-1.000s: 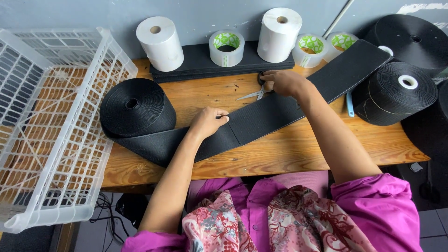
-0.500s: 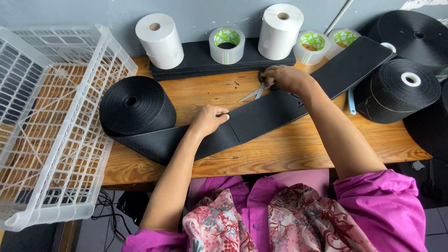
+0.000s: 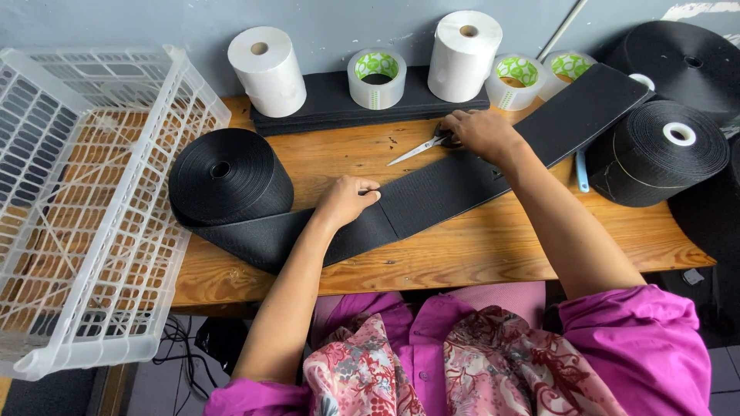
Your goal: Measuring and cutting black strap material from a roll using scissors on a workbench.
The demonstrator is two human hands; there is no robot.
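Right hand (image 3: 479, 132) grips scissors (image 3: 420, 149) at the far edge of a black strip (image 3: 432, 202); left hand (image 3: 347, 202), fingers curled, presses the strip flat on the desk (image 3: 478, 250). Strip's long axis runs diagonally, from the left roll (image 3: 230, 176) toward upper right. Counted: three black rolls, two white paper rolls, three tape rolls, one basket (image 3: 85, 200).

wide black strip (image 3: 462, 181) lies flat, diagonal across the table's middle; silver scissors (image 3: 420, 149) near its back edge.
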